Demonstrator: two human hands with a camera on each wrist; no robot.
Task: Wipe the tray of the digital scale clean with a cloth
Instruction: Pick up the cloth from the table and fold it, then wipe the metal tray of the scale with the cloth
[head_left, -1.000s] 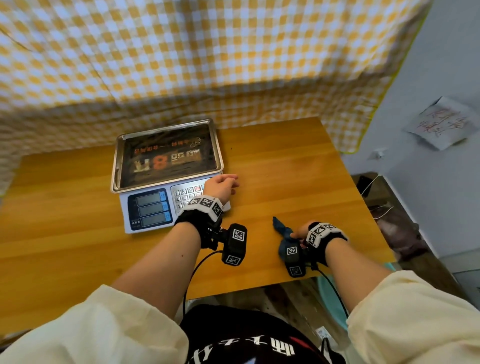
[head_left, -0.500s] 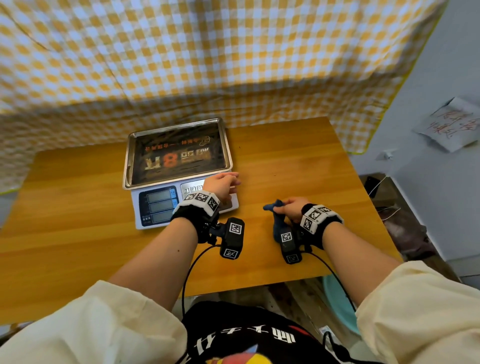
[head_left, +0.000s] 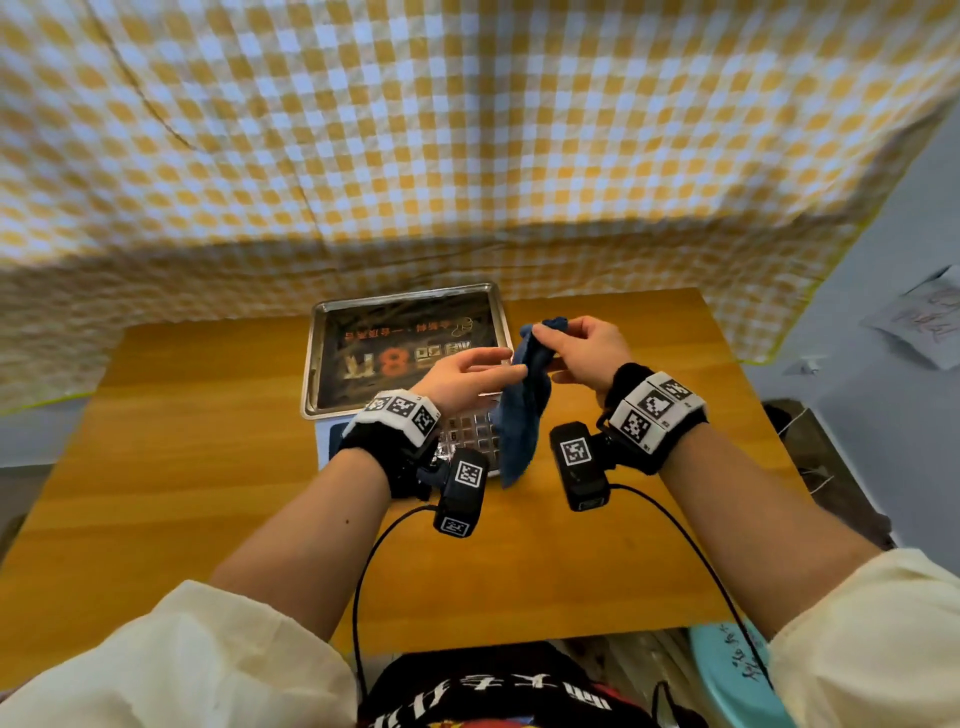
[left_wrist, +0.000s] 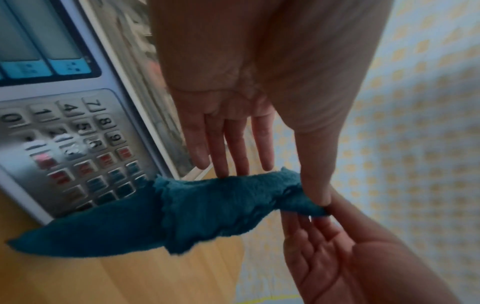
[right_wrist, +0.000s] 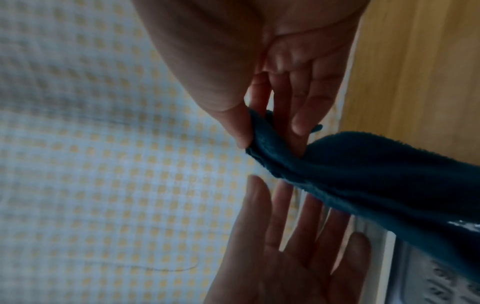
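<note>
The digital scale's steel tray (head_left: 312, 364) sits at the table's far middle, with the keypad (head_left: 467, 436) (left_wrist: 78, 144) in front of it. A dark blue cloth (head_left: 519, 421) (left_wrist: 207, 205) (right_wrist: 363, 174) hangs in the air over the scale's right front corner. My right hand (head_left: 550, 340) (right_wrist: 249, 139) pinches its top end between thumb and fingers. My left hand (head_left: 511, 364) (left_wrist: 293, 181) is held flat with straight fingers, the fingertips touching the cloth just below that pinch. The cloth's lower tip dangles near the keypad.
The wooden table (head_left: 182, 467) has bare surface left, right and in front of the scale. A yellow checked sheet (head_left: 467, 156) hangs behind it. A teal stool (head_left: 727, 675) stands below the front right edge. A paper (head_left: 924, 322) is on the right wall.
My right hand lifted the cloth off the table and carried it up and left to the scale. My left hand left the keypad and rose to meet the cloth.
</note>
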